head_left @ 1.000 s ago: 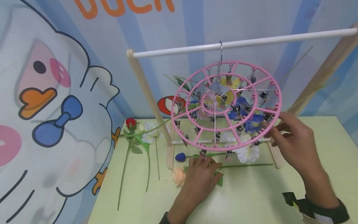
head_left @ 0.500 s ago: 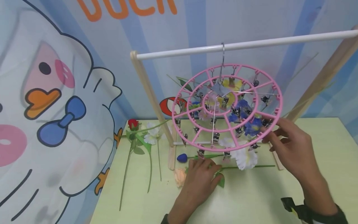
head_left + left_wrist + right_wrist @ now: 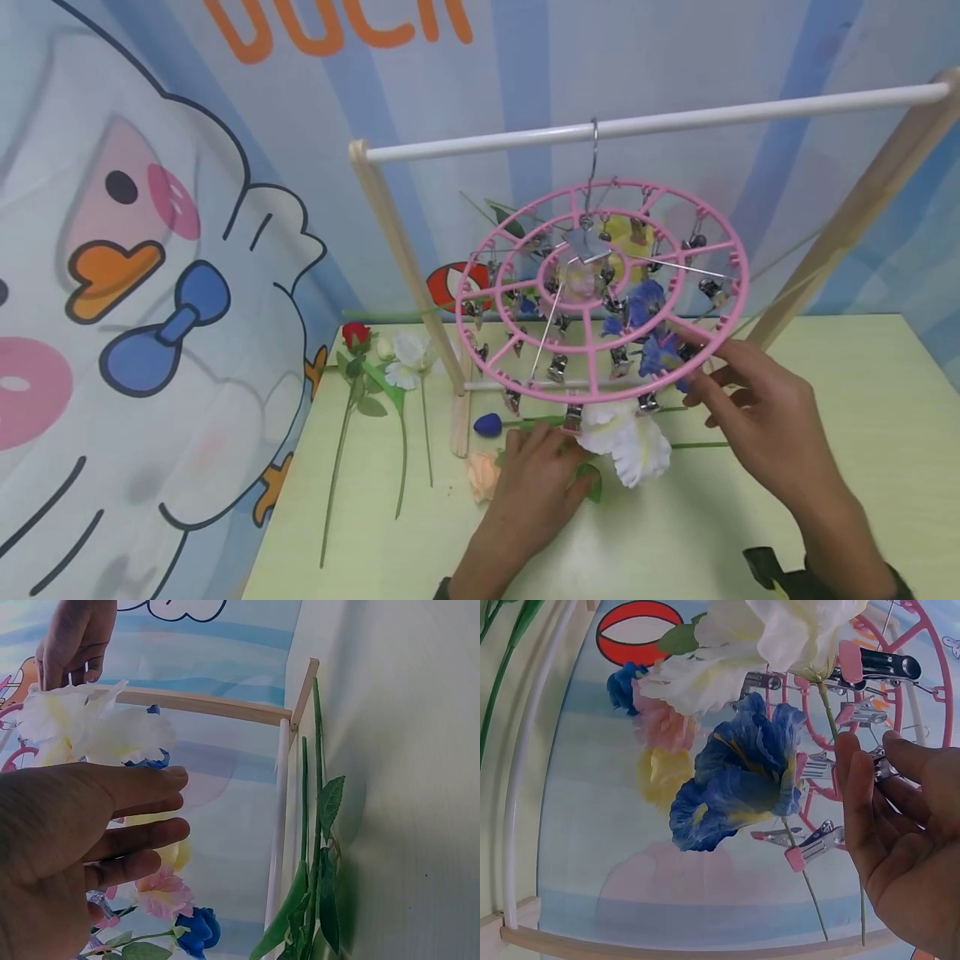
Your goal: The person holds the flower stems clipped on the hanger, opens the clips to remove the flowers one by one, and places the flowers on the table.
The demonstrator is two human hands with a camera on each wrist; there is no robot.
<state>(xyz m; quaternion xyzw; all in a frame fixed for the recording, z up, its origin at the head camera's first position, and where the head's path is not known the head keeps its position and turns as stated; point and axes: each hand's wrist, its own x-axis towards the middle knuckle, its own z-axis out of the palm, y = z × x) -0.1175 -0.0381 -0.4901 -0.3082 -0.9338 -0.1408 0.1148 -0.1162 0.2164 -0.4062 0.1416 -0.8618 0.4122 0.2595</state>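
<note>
A round pink clip hanger [image 3: 591,358] hangs by its hook from a white bar, with artificial flowers in its metal clips. At its right edge my right hand [image 3: 772,425] pinches a metal clip [image 3: 885,766] between thumb and fingers. The green stem of a white flower [image 3: 630,442] runs beside those fingertips. A blue flower [image 3: 739,776] hangs by a neighbouring clip. Under the hanger's front rim is my left hand [image 3: 532,487], its fingers extended and holding nothing, close to the white petals. Below and beside it a peach rose [image 3: 483,477] lies on the table.
The wooden stand's white bar [image 3: 480,148] spans above the hanger. A blue rosebud [image 3: 487,425] lies under it. Left of the stand lie a red rose [image 3: 355,335] and a white flower [image 3: 411,350] with long stems. A cartoon-printed backdrop [image 3: 247,333] stands behind.
The hanger has turned, bringing the clipped white flower left and forward, next to my left hand. My right hand has moved slightly left and down with the rim. The left hand has stayed put.
</note>
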